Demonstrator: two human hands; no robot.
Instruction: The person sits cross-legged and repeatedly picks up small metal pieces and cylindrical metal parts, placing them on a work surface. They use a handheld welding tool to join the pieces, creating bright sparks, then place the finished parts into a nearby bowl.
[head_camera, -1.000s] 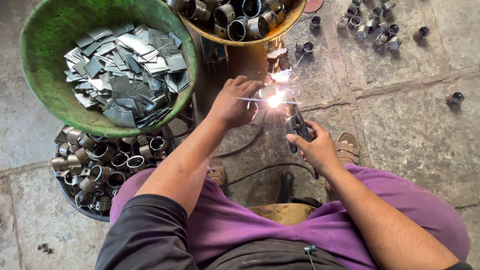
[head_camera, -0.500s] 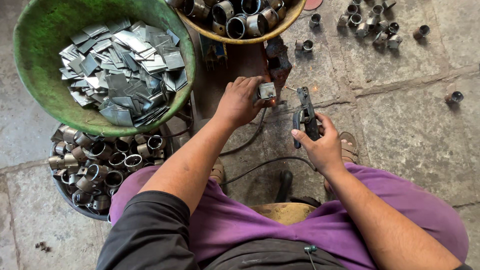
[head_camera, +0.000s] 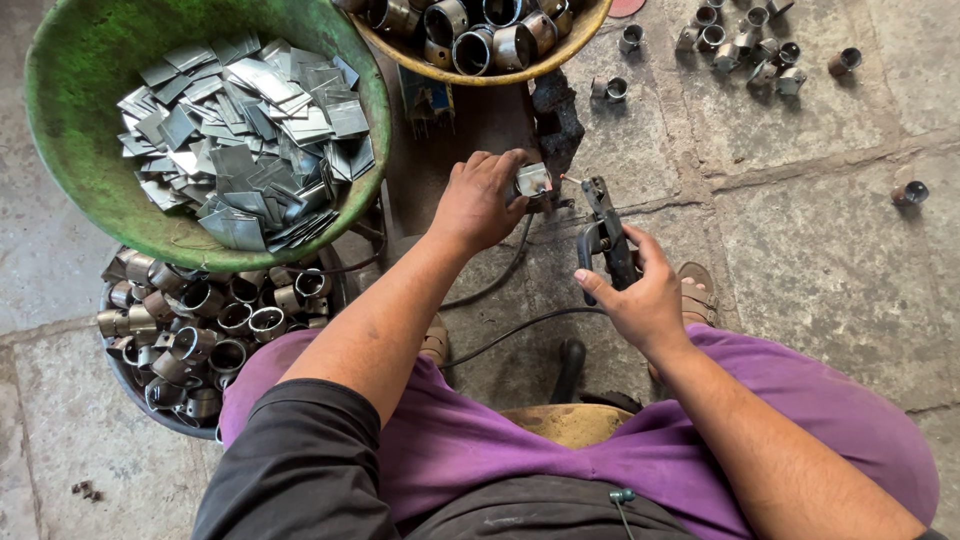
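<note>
Seen from above, over a stone floor (head_camera: 830, 250), with purple-clad knees and a dark shirt filling the lower edge. Left hand (head_camera: 480, 200) stretched forward near the middle, fingers curled and pinching a small metal piece (head_camera: 533, 180), held at the fingertips just below a dark, blackened block (head_camera: 557, 115). Right hand (head_camera: 640, 295) lower and to the right, fingers wrapped tight around the handle of a dark clamp-style electrode holder (head_camera: 605, 225), thumb pressed along its side, tip pointing up and left toward the metal piece, close to it but apart. Black cable (head_camera: 520, 325) trailing from below the holder across the floor toward the left knee. Upper left: large green basin (head_camera: 70, 150) heaped with flat, grey cut metal plates (head_camera: 245, 130). Directly below it, at the left knee: dark round tub (head_camera: 140, 385) packed with short metal tube sections (head_camera: 200, 320), open ends facing up. Top centre: yellow-rimmed basin (head_camera: 480, 75), partly cut off by the edge, also holding short tube pieces. Upper right on the floor: loose cluster of similar small tube pieces (head_camera: 745, 45), one more lying alone (head_camera: 908, 192) farther right, well apart from the rest. Sandalled foot (head_camera: 700, 295) partly visible just beside the right hand. Low yellowish seat (head_camera: 570, 420) showing between the knees.
</note>
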